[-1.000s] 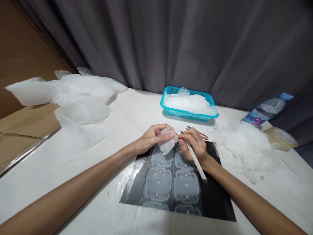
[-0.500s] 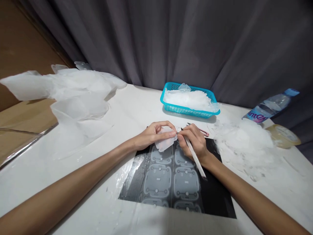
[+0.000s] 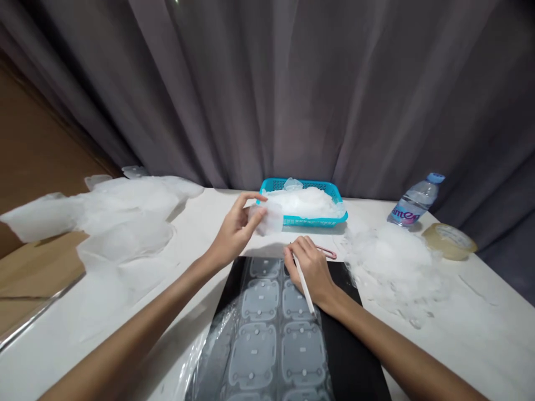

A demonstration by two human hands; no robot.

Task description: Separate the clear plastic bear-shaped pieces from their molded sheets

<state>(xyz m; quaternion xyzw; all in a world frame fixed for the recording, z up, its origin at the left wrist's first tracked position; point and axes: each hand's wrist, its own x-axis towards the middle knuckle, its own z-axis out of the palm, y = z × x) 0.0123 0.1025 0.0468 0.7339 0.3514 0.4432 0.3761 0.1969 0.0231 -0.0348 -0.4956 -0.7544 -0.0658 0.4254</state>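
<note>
My left hand [image 3: 238,227] pinches a thin, translucent milky-white plastic piece [image 3: 270,217] between thumb and fingers. The piece is held up in front of the left part of a turquoise basket [image 3: 317,221], which is heaped with similar white pieces [image 3: 307,201]. My right hand [image 3: 310,267] is closed round a slim white pen-shaped tool [image 3: 305,287], whose back end slants down toward me; its tip is hidden by the fingers. Under the right hand lies a black mat [image 3: 345,328] bearing moulded, rounded-square translucent sheets [image 3: 253,356].
Loose translucent sheets [image 3: 129,203] pile up at the left by a cardboard box [image 3: 37,267]. To the right are a heap of white scraps [image 3: 388,256], a water bottle [image 3: 416,200] and a tape roll [image 3: 449,241]. A pink-handled tool [image 3: 328,252] lies behind my right hand.
My left hand has lifted the plastic piece away from the tool and carried it forward to the basket. My right hand stays over the mat with the tool. The camera view has tilted up.
</note>
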